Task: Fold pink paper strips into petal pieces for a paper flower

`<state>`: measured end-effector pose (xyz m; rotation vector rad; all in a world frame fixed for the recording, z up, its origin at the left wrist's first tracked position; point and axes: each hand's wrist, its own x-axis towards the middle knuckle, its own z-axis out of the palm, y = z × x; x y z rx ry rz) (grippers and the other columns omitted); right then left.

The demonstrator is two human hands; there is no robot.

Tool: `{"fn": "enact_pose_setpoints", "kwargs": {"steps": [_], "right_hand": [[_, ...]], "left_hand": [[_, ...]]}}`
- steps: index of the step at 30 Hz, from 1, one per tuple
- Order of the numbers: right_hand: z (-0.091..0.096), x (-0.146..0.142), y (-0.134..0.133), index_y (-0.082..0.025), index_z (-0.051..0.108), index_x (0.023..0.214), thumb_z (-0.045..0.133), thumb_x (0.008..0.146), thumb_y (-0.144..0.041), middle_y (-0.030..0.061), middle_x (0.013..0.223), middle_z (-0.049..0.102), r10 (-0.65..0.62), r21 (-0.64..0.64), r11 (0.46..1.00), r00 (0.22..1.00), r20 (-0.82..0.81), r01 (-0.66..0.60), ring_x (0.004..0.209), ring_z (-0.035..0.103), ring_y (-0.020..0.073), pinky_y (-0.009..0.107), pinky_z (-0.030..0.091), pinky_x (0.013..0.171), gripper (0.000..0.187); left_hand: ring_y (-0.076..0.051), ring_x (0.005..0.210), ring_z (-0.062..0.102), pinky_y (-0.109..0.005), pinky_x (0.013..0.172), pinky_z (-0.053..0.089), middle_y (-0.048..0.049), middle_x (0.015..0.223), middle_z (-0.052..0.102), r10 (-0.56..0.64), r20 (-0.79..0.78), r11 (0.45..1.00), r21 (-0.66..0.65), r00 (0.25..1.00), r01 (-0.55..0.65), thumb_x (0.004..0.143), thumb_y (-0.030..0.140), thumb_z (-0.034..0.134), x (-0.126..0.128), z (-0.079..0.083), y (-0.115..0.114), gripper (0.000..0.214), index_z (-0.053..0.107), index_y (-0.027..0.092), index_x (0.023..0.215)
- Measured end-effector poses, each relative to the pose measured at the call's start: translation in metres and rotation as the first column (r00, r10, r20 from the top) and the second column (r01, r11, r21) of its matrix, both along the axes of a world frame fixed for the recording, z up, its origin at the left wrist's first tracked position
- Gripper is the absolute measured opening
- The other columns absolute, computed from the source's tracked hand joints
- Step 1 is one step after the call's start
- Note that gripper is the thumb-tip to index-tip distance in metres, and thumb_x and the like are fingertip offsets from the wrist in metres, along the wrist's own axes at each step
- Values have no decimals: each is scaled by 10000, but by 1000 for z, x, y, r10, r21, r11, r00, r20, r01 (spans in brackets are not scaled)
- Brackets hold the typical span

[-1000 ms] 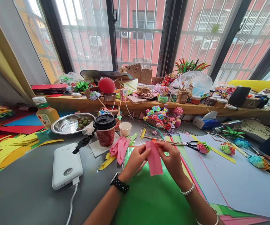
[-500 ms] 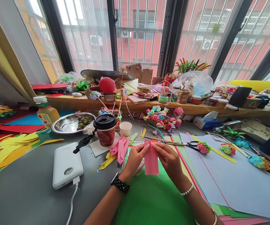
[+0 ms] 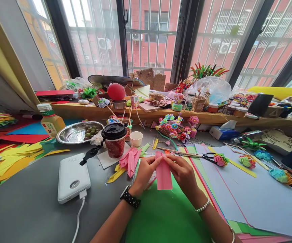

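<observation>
A pink paper strip [image 3: 163,173] hangs upright between both my hands above a green paper sheet [image 3: 166,216]. My left hand [image 3: 146,172] pinches the strip's upper left edge; a black dotted watch sits on that wrist. My right hand [image 3: 183,172] pinches the upper right edge, with a pearl bracelet on the wrist. A pile of folded pink strips [image 3: 130,160] lies just left of my left hand. Scissors [image 3: 201,156] lie beyond my right hand.
A white power bank [image 3: 72,177] with its cable lies at the left, a lidded red cup [image 3: 114,140] and a small paper cup [image 3: 136,138] behind it. A metal dish [image 3: 70,135], a bottle [image 3: 50,121], yellow paper scraps [image 3: 11,160], paper flowers [image 3: 173,127] and a lilac sheet [image 3: 257,192] surround me.
The pink strip has swung from a slant to hang straight, and both hands have closed in a little on its top edge.
</observation>
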<state>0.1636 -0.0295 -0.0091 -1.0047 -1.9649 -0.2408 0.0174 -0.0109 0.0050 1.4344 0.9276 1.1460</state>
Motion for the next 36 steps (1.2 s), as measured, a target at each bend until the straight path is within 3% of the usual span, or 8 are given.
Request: {"fn": "enact_pose_setpoints", "kwargs": {"steps": [6,10,12,15,17,22,36], "right_hand": [[5,-2,-2,-230,552,1065,457,790,-149,66,961,608,42,-75,996,997,-69,-47,891,539,190,334,459,765,302],[14,-2,-2,-206,607,946,478,773,-204,61,929,615,26,-242,963,935,-355,-119,881,547,189,322,458,758,215],[16,0,-1,-185,627,863,482,772,-272,65,883,628,-32,-389,900,860,-509,-197,826,566,189,294,482,677,191],[16,3,3,-156,645,758,519,736,-355,65,773,647,-90,-554,761,791,-605,-337,738,578,190,282,474,628,236],[14,5,5,-145,650,723,552,704,-380,62,728,649,-108,-594,703,766,-633,-391,700,573,185,283,460,628,256],[13,6,5,-143,655,699,587,665,-395,50,704,646,-124,-602,624,696,-707,-499,672,558,167,266,438,613,264],[14,5,5,-139,653,686,573,663,-410,51,689,645,-131,-628,666,766,-630,-403,655,553,168,267,426,603,284]], "left_hand": [[-126,593,456,-220,526,344,-16,622,553,26,-20,1000,-3,999,-27,681,420,527,0,1,0,333,637,107,712],[-104,559,421,-203,491,306,-7,595,527,-4,-46,1000,-8,999,4,680,419,528,0,3,-1,331,622,102,672],[-96,537,400,-199,475,286,-5,566,507,-49,-79,999,-3,996,49,689,433,510,1,3,-2,360,616,91,647],[-96,523,394,-199,463,275,-8,550,499,-103,-129,995,-2,986,103,686,473,490,1,2,-3,410,618,88,633],[-99,528,398,-199,464,277,-9,556,504,-124,-143,992,-10,982,124,677,477,497,2,2,-3,408,627,91,652],[-94,532,383,-195,471,264,0,559,492,-145,-145,989,-32,979,142,685,442,508,2,3,-4,367,630,96,679],[-103,543,417,-200,482,280,-11,585,542,-177,-110,982,-91,978,168,631,418,574,1,3,-3,328,641,99,667]]}}
